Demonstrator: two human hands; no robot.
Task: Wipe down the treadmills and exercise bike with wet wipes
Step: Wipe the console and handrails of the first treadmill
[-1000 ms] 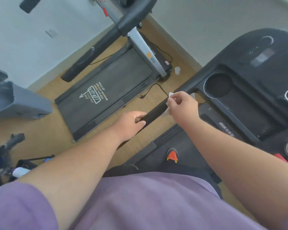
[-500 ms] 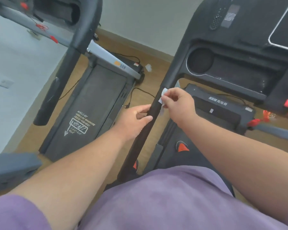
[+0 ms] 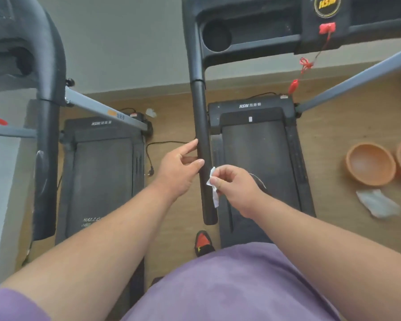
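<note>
I stand on a black treadmill (image 3: 259,158) and look down along its left handrail (image 3: 200,126), a black padded bar. My left hand (image 3: 180,172) wraps its fingers around the handrail from the left side. My right hand (image 3: 234,186) pinches a small crumpled white wet wipe (image 3: 213,188) between thumb and fingers, right beside the handrail's lower part. A second black treadmill (image 3: 102,177) stands to the left, with its own black handrail (image 3: 46,147).
The console (image 3: 252,35) with a cup holder and a red safety key (image 3: 326,27) sits ahead. Two orange bowls (image 3: 370,163) and a used wipe (image 3: 377,203) lie on the wooden floor at right. A power cable (image 3: 153,149) runs between the treadmills.
My view has swung to face straight down the treadmill. My right hand with the wipe has slid down the handrail, from above my left hand to below it. My left hand keeps its hold.
</note>
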